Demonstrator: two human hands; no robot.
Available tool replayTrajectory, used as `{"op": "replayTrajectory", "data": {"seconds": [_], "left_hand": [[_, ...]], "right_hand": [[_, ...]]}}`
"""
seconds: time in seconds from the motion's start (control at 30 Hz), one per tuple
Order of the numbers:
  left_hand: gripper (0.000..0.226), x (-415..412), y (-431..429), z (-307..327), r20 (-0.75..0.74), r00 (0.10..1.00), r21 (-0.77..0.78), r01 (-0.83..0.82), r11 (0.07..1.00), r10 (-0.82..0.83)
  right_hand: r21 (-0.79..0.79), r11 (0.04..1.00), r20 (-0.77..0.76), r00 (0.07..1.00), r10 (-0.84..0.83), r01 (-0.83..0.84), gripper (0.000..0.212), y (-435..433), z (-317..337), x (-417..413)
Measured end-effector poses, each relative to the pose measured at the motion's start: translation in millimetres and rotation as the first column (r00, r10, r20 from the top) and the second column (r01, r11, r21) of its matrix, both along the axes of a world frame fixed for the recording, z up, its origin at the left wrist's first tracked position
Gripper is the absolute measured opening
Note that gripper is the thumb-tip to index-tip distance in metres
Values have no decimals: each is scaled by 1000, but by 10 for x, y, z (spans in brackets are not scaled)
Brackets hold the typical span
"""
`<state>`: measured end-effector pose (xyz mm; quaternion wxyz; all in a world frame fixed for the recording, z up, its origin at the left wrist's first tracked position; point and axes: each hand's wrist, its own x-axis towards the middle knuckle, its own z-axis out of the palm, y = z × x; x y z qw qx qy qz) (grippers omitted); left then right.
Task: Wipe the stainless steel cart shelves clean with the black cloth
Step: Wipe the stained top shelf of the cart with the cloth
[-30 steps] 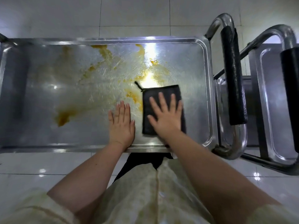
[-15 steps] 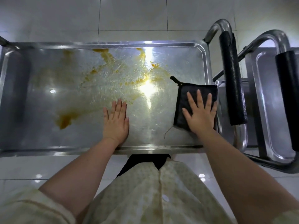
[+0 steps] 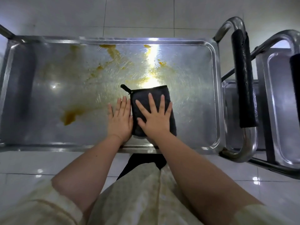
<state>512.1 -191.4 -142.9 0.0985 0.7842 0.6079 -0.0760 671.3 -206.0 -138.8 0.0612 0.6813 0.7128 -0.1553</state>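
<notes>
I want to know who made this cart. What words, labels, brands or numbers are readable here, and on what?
None can be read. The stainless steel cart shelf, the folded black cloth under the right hand, the black padded cart handle and the white floor tiles bear no visible lettering.

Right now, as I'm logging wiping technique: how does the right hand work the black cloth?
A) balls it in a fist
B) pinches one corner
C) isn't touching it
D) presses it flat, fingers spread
D: the right hand lies flat, fingers spread, on the black cloth on the shelf.
</notes>
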Motion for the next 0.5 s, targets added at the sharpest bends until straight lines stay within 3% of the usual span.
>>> {"op": "replayTrajectory", "data": {"seconds": [0.1, 0.3, 0.5], "left_hand": [[62, 11, 2, 35, 48, 999, -16, -2, 1000, 3], [63, 7, 6, 32, 69, 998, -41, -4, 999, 7], [63, 6, 13, 45, 57, 998, -51, -7, 999, 10]], "right_hand": [[1, 999, 58, 998, -32, 32, 68, -11, -12, 401], [19, 950, 114, 944, -310, 310, 67, -153, 12, 1521], [-39, 926, 151, 918, -367, 376, 67, -39, -14, 1317]]}}
